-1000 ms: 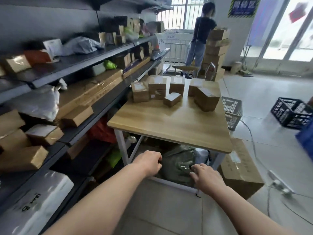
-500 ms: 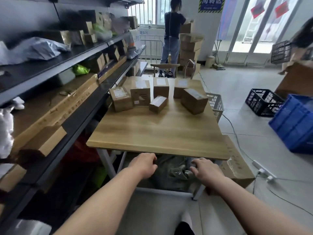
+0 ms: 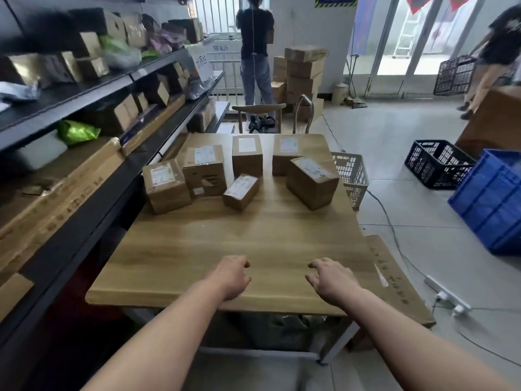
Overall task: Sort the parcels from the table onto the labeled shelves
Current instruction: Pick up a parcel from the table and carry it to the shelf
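6 parcels (image 3: 311, 183) lie well beyond the empty fingers (image 3: 315, 264).

My left hand (image 3: 231, 275) and right hand (image 3: 329, 277) are over the near edge of the light wooden desk (image 3: 253, 235), well apart, fingers loosely curled and holding nothing. Six brown cardboard parcels with white labels (image 3: 247, 156) crowd the far half. The smallest brown parcel (image 3: 241, 191) lies nearest me, and a tilted brown box (image 3: 311, 183) sits toward the right edge. Dark metal shelves (image 3: 112, 196) loaded with boxes run along the left edge.
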